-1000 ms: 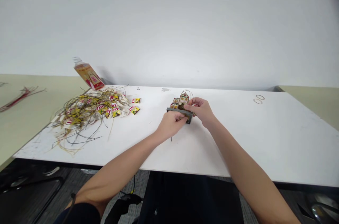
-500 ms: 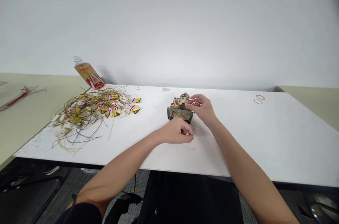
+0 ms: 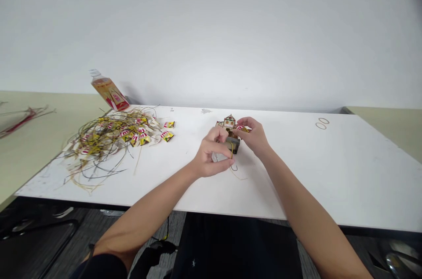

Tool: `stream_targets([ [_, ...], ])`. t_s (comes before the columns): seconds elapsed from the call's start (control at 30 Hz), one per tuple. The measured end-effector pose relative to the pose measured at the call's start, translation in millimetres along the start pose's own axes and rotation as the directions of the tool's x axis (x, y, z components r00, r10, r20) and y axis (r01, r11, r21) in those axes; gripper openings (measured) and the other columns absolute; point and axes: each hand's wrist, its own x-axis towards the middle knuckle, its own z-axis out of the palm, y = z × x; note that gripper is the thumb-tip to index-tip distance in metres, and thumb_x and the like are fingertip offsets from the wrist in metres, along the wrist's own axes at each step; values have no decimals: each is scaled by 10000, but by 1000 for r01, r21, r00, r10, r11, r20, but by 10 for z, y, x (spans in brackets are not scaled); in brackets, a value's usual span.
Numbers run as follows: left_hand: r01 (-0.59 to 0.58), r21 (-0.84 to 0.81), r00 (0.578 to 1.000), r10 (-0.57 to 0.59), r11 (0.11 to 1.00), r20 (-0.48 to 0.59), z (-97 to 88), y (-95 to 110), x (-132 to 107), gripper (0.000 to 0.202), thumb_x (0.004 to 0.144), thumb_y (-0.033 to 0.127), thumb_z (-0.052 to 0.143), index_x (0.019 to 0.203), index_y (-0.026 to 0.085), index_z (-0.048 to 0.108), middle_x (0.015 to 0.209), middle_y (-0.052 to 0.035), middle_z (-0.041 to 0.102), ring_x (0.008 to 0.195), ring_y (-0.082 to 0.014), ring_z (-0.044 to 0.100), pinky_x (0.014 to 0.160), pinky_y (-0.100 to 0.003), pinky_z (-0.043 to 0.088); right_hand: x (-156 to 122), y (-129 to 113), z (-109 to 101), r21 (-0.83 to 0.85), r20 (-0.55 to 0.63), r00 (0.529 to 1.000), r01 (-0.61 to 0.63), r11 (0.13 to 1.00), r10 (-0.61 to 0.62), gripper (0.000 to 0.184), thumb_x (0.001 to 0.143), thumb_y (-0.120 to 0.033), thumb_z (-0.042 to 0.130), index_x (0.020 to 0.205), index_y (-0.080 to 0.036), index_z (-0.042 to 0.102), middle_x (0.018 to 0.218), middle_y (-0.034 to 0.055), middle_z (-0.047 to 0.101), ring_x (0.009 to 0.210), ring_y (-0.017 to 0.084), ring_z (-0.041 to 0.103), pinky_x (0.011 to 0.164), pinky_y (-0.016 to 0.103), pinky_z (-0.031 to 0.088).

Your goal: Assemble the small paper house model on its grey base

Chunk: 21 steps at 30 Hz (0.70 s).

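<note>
A small model house (image 3: 230,121) with a pointed roof and printed windows stands on a dark grey base (image 3: 236,142) in the middle of the white table. My right hand (image 3: 253,135) pinches a small piece with a red-and-white striped top and yellow below (image 3: 243,128), held at the house's right side. In front of the base, my left hand (image 3: 212,156) has thumb and forefinger closed on a yellow wire (image 3: 232,149). Below its fingertips hang a dark wire end and a pale one. My left hand covers the house's left part and much of the base.
To the left lies a tangled pile of striped pieces (image 3: 144,139) with yellow and black wires. Behind it a drink bottle (image 3: 112,93) leans. Two thin rings (image 3: 321,125) lie on the white table (image 3: 346,173) at right. Red wires (image 3: 24,120) rest on the far-left table.
My left hand has turned and risen slightly in front of the base, drawing the yellow wire with it. My right hand stays almost where it was, with the striped piece.
</note>
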Motion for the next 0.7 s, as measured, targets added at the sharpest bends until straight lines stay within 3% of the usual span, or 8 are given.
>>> stream_targets([
  [0.1,61,-148,995,-71,987,-64,-48,-38,5,376,753,562,672,611,214,676,1008,-111,617,989,-236,571,950,-446,453,3,-2,0,23,2,1000,-24,999,24,320,629,-330,743,898,-197,632,917,26,650,750,131,579,663,265,472],
  [0.17,105,-285,989,-129,953,-68,-65,-71,11,347,749,515,694,601,206,642,896,-98,661,905,-225,611,901,-439,484,1,-13,1,42,2,999,-42,998,42,331,620,-344,754,888,-193,632,907,25,648,729,122,565,620,249,455],
  [0.23,164,-372,976,-204,914,-71,-73,-101,16,352,714,486,717,559,196,591,719,-72,631,725,-193,597,749,-399,506,-4,-31,1,68,7,998,-58,996,58,336,611,-358,762,867,-185,630,897,26,644,697,110,545,571,234,428],
  [0.4,324,-398,924,-378,858,-63,-70,-118,57,445,727,502,640,467,179,476,485,-18,466,477,-109,427,480,-283,359,-11,-91,4,174,56,991,-128,976,120,371,571,-379,785,831,-171,621,856,27,637,658,98,532,508,219,405],
  [0.57,443,-458,840,-535,771,-89,-69,-87,139,506,807,638,492,582,199,382,478,-13,549,374,-107,469,398,-239,352,-8,-152,34,256,69,980,-201,946,189,314,575,-346,764,786,-164,619,757,28,649,656,115,560,509,229,437],
  [0.7,544,-371,793,-606,752,-64,-91,-92,161,355,809,536,553,726,200,476,414,25,538,329,-129,476,367,-217,338,-13,-167,43,284,49,982,-190,940,184,280,586,-320,748,781,-164,621,747,32,664,649,123,578,498,233,442],
])
